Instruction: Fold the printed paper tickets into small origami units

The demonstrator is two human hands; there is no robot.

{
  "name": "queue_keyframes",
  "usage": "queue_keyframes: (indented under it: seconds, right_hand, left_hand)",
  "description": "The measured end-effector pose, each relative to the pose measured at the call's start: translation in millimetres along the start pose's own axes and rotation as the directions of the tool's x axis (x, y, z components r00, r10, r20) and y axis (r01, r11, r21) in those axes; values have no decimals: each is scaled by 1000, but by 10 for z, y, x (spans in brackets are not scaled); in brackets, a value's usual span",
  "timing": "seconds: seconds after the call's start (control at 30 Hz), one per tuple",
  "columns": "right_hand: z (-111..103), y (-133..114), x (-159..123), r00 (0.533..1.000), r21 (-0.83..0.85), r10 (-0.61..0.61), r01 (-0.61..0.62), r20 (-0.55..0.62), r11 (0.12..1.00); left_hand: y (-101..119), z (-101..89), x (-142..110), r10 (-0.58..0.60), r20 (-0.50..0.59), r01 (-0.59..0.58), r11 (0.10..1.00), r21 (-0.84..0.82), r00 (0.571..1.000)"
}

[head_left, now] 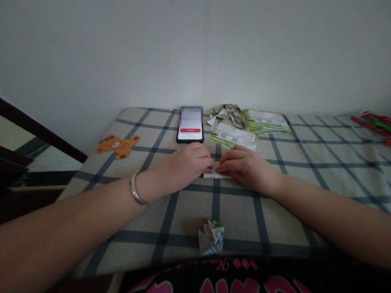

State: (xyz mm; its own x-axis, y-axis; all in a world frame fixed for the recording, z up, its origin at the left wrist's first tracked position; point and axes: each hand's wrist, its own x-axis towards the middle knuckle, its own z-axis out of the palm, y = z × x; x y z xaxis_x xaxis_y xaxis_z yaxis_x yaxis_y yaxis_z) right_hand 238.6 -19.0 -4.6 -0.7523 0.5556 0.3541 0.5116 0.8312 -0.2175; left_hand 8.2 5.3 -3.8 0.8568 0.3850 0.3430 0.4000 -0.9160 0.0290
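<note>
A small folded piece of printed paper (218,176) lies flat on the checked tablecloth between my hands. My left hand (194,162), with a silver bangle at the wrist, has its curled fingertips on the paper's left end. My right hand (244,165) is closed on its right side, thumb and fingers pressed together at the paper. Parts of the paper are hidden under the fingers. Just beyond my right hand lies a flat printed leaflet (234,136). Nearer my body stands a folded paper piece (211,237) with pointed flaps.
A phone (191,132) with a lit screen lies near the wall. To its right are several folded paper pieces (227,114) and a stack of leaflets (267,121). An orange bear picture (118,146) is at the left, and red and green items (374,124) are at the far right.
</note>
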Motion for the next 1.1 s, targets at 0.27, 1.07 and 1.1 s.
queue_keyframes:
  seconds: [0.27,1.07,1.1]
  right_hand:
    - [-80,-53,-17,997,16,-20,19,80,1000]
    - [-40,-52,-55,998,-117,1,6,57,993]
    - [-37,-52,-55,998,-124,-2,9,55,992]
  left_hand:
    - [73,-283,-72,117,216,-141,985,99,969]
    - [177,-471,-83,20,365,32,990,-136,931]
    - [170,-467,-89,24,361,30,989,-144,932]
